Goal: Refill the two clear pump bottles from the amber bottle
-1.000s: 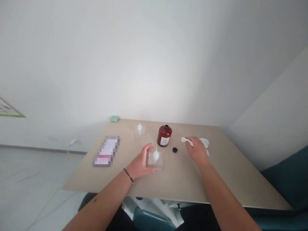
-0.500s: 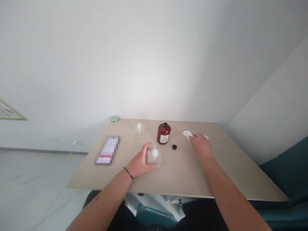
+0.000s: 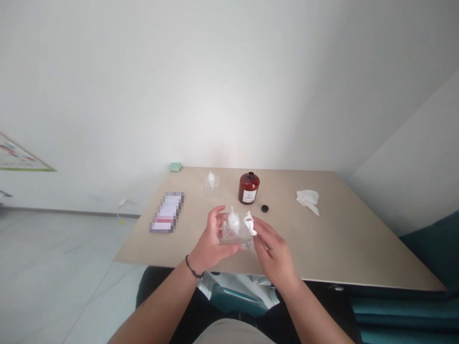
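Observation:
My left hand (image 3: pixel 211 238) is wrapped round the left side of a clear square bottle (image 3: pixel 231 234) with a white pointed nozzle top. A white tissue (image 3: pixel 250 223) is pinched in my right hand (image 3: pixel 274 248), pressed against the bottle's right side. Behind them stands a dark red-brown bottle (image 3: pixel 247 184) with a white label and an uncapped neck. Its likely match in colour, a small black cap (image 3: pixel 265 209), lies on the table just to the right. Farther back on the left is a second clear bottle (image 3: pixel 212 184) with the same kind of white nozzle.
A crumpled white tissue (image 3: pixel 307 199) lies on the right part of the beige table (image 3: pixel 340 239). A phone (image 3: pixel 167 212) with a blurred screen rests on the left. Small green pads (image 3: pixel 175 166) sit at the back left corner, against the wall.
My right hand has moved left from the tissues to the clear bottle, bringing one tissue with it. The bottle is now raised in my left hand. Another tissue stays on the table.

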{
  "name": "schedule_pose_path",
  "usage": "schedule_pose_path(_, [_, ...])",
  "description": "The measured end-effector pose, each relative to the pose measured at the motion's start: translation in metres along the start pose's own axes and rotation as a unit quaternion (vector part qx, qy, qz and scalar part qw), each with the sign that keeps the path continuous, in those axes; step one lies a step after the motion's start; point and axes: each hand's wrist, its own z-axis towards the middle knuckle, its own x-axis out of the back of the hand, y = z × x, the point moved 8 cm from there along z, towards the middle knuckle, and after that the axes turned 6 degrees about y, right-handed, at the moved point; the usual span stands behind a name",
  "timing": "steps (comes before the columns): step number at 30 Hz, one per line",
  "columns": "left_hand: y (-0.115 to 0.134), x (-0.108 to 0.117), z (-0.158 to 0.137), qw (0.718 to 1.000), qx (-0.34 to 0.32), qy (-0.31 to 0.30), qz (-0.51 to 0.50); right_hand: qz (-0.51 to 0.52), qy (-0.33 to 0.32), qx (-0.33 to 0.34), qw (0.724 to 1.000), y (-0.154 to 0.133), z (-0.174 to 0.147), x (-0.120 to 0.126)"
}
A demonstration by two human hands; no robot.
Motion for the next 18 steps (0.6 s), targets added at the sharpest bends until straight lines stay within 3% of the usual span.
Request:
schedule_pose_path(4, [0.016, 0.005, -0.010, 0.998, 0.035, 0.038, 0.038, 0.022, -0.020, 0.047, 0.998, -0.024, -0.020, -0.006])
schedule_pose_path(11, [0.026, -0.001, -0.021, 0.996, 0.049, -0.008, 0.070, 0.014, -0.032, 0.055, 0.998, -0.030, -0.011, -0.002])
schedule_pose_path(16, [0.026, -0.012, -0.023, 0.993, 0.078, -0.062, -0.063, 0.103, -0.045, 0.060, 0.992, -0.027, 0.009, 0.003])
schedule_pose_path(18, [0.029, -0.016, -0.022, 0.985, 0.070, -0.079, -0.134, 0.168, -0.034, 0.021, 0.985, -0.018, 0.014, 0.003])
